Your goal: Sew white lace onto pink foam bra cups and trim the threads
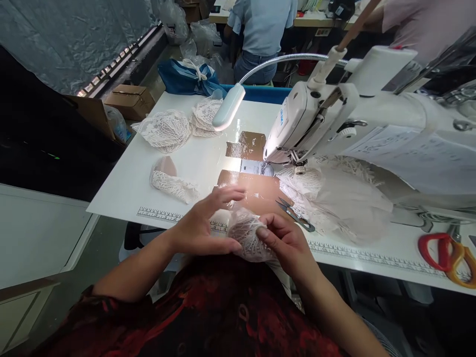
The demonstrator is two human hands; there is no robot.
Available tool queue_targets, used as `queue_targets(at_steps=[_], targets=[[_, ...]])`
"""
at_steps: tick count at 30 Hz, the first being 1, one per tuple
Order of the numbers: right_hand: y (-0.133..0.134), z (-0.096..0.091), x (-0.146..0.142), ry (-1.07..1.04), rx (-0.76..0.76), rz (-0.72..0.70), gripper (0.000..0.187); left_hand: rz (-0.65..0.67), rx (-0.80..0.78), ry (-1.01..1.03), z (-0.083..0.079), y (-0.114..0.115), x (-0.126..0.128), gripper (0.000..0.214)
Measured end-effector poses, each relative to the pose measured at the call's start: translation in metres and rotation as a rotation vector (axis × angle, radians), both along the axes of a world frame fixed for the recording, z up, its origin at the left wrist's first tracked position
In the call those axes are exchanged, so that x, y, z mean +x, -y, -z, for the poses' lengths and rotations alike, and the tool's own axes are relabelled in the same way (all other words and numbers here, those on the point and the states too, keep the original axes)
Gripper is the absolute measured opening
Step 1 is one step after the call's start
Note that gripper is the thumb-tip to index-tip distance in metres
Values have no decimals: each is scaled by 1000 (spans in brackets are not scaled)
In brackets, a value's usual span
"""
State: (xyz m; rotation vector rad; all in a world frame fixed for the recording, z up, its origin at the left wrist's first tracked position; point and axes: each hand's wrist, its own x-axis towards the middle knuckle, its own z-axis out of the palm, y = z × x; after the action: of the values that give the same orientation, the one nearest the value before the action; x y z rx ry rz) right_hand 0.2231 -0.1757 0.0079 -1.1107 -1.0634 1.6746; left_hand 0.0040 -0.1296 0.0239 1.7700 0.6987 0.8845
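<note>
My left hand (203, 225) and my right hand (284, 243) both grip a small piece of white lace (247, 235) at the near edge of the white table (130, 183). The left thumb presses its lower edge while the fingers arch over the top. My right thumb and fingers pinch its right side. Just beyond lie small thread snips (293, 214). The white sewing machine (353, 129) stands to the right, with a heap of lace and sheer fabric (334, 198) under its head.
More lace pieces lie at the left (173, 184) and far left (165, 130) of the table. A gooseneck lamp (227, 106) hangs over the middle. Red-and-orange scissors (448, 258) rest at the right edge. A person in a blue shirt (264, 29) sits beyond.
</note>
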Motion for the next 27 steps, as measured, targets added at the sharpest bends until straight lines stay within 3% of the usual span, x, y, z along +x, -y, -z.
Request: queue_targets(at_steps=[2,5,8,15,17,19,21,23,25,27], targets=[[4,-2,0,110,74,-78,20,120,-48,-98,-4,-2,9,56],[10,-4,5,271,195,-90,20,222,-267,-133,1,-2,22,23],[14,-2,13,409,313,-58,19,277,-380,-123,9,-1,31,21],[24,-4,22,496,424,-27,13,266,-503,-154,13,3,48,18],[33,-7,36,482,486,-53,11,232,-570,-158,16,2,46,21],[49,-1,61,455,522,-64,23,118,-630,-137,20,0,40,23],[74,19,90,413,381,-63,16,-72,-663,-111,23,-3,34,21],[107,52,116,375,-46,-73,16,-228,-697,-133,26,-6,30,22],[142,89,130,230,-504,114,27,-355,-710,-177,26,-6,31,25],[171,115,132,164,-617,229,20,-446,-698,-218,23,-4,34,24]])
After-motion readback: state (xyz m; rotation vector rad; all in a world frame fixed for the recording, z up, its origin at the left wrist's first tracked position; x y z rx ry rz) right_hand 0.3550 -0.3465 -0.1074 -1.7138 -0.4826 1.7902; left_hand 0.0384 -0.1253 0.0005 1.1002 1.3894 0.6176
